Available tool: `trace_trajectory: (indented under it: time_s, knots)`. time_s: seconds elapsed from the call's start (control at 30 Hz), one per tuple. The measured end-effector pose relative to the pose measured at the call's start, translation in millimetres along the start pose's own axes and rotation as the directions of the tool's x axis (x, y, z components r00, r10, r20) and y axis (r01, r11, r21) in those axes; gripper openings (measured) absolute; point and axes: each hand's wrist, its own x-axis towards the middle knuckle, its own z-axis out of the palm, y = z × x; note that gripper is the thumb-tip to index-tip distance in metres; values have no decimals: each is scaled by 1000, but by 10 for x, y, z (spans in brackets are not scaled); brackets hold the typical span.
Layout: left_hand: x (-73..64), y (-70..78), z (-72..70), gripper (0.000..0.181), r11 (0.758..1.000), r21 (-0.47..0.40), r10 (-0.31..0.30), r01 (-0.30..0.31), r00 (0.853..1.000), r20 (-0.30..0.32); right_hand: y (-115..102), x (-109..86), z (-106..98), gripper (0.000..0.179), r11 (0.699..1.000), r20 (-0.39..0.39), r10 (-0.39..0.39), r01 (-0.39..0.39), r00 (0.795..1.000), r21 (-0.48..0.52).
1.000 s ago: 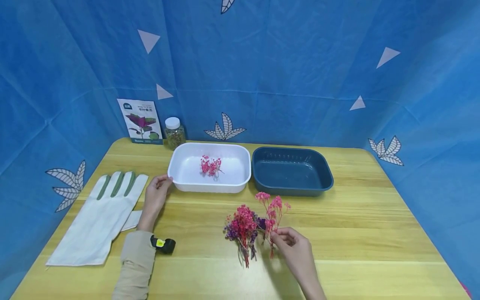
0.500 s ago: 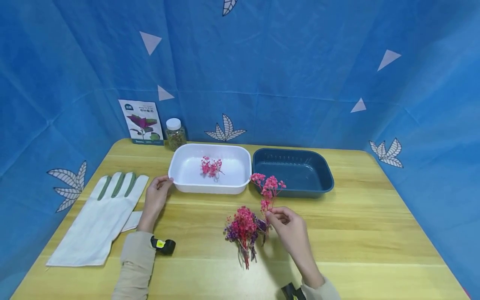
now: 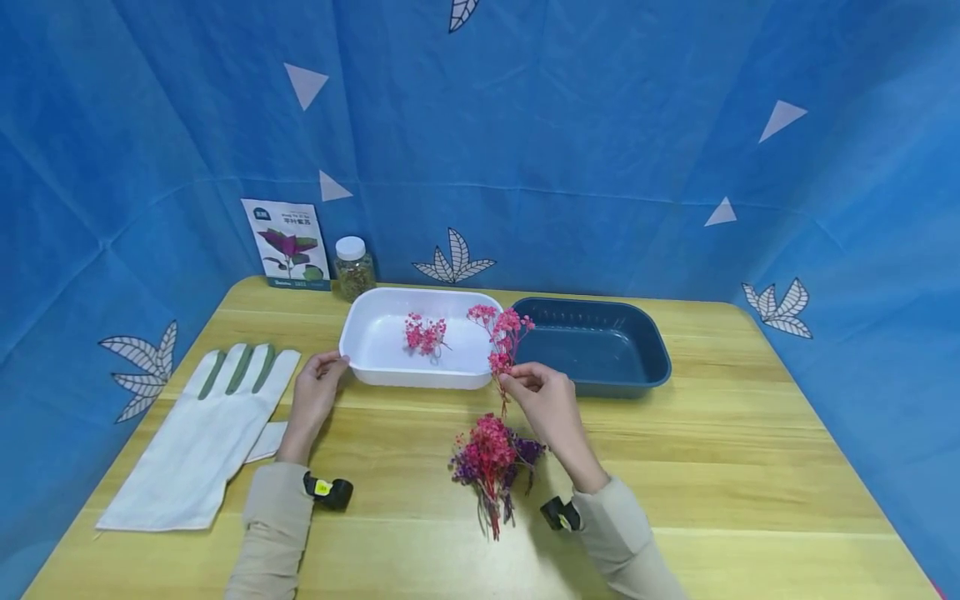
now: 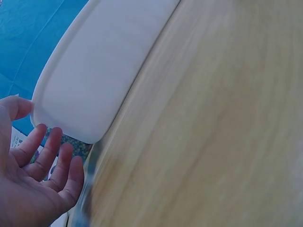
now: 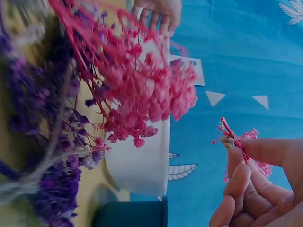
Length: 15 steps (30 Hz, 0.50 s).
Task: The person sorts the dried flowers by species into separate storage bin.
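My right hand [image 3: 551,404] pinches a small bunch of pink dried flowers [image 3: 501,333] by its stems, above the near right corner of the white tray [image 3: 420,379]. In the right wrist view a tie [image 5: 228,141] binds the stem ends. My left hand [image 3: 317,392] holds the tray's near left corner between thumb and fingertips; in the left wrist view its other fingers curl loosely. Another pink bunch [image 3: 425,335] lies inside the tray. On the table, below my right hand, rests a pile of pink dried flowers [image 3: 489,446] and purple dried flowers [image 3: 528,450].
A dark blue tray [image 3: 622,387] stands right beside the white one. Behind the white tray's left end are a lidded jar [image 3: 354,271] and an upright seed packet [image 3: 288,250]. White-and-green gloves [image 3: 187,458] lie at the left. A blue cloth [image 3: 600,125] hangs behind the table.
My right hand has lifted the pink bunch from beside the pile and carried it forward and left to the white tray. My left hand has stayed at the tray's corner.
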Motion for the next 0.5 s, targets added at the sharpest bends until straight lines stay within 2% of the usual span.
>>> trace_trajectory:
  time_s: [0.5]
  knots:
    - [10,-14,6,49,1000,0,2,-2,1000,-5,-201,559,266,18,993,87,-45,54,995,-103]
